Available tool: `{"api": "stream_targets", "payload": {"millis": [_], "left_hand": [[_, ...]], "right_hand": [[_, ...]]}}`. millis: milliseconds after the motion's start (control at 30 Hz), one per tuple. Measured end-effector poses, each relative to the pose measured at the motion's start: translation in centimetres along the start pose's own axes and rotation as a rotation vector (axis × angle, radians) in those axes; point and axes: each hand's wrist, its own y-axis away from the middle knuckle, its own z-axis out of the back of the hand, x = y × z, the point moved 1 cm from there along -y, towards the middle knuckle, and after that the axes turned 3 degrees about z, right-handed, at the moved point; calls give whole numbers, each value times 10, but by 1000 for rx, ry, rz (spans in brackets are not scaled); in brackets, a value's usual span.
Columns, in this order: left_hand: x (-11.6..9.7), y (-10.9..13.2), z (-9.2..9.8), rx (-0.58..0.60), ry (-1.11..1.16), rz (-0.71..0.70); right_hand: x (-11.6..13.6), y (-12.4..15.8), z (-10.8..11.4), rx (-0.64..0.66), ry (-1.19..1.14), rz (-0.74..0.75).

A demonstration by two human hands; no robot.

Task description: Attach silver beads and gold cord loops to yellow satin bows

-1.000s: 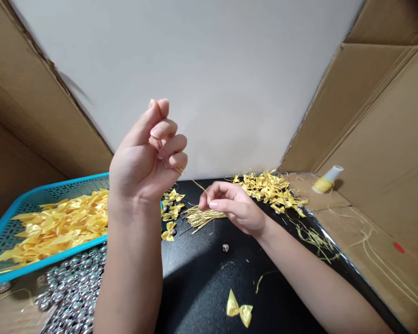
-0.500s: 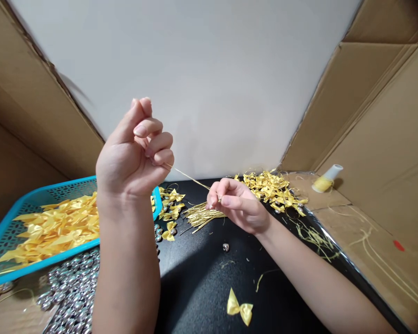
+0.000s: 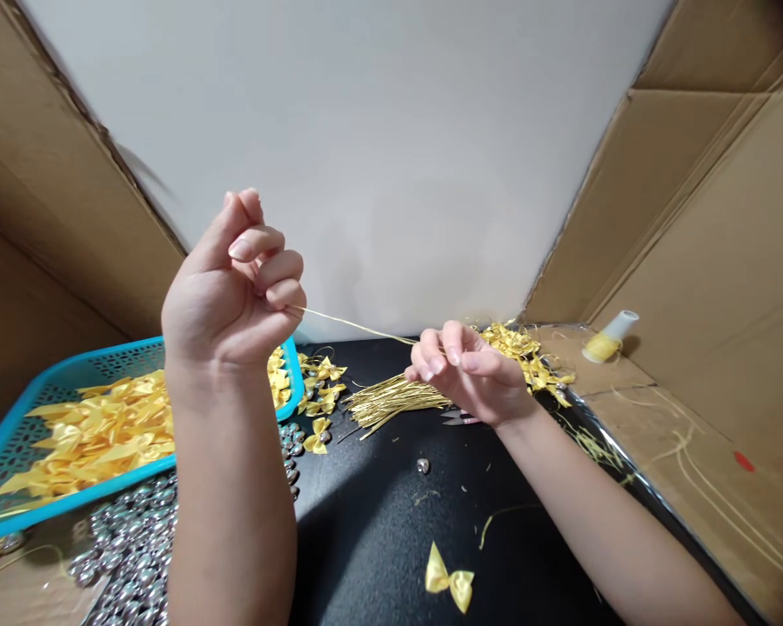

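Left hand (image 3: 231,291): fingers curled on thin yellow cord (image 3: 352,323)!
Right hand (image 3: 475,374): fingertips pinching it!
Yellow satin bow (image 3: 450,581): beadless, apparently unfinished.
Silver-beaded yellow bows (image 3: 543,376): heaped, seemingly done!

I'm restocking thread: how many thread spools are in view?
1: a white spool with yellow thread, on the cardboard at right, beyond the right hand. More could be hidden behind the arms.

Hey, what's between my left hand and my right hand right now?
In the head view, a thin yellow thread spans the gap from your left hand to your right hand, nearly straight.
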Motion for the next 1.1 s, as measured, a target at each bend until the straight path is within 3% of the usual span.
{"api": "stream_targets", "payload": {"millis": [67, 167, 267, 467, 600, 767, 1100], "left_hand": [[0, 0, -2, -20, -9, 0], [2, 2, -8, -67, -75, 22], [8, 5, -13, -52, -272, 54], [33, 8, -12, 254, -790, 52], [51, 8, -16, 459, -1035, 128], [64, 6, -20, 615, -966, 296], [70, -4, -6, 600, -997, 291]], "right_hand": [[4, 0, 3, 21, -20, -2], [9, 0, 6, -45, 17, -24], [15, 1, 5, -99, 102, -26], [33, 6, 4, -110, 439, 168], [41, 9, 6, -55, 503, 228], [43, 10, 10, -7, 486, 239], [46, 12, 11, 53, 449, 198]]}}
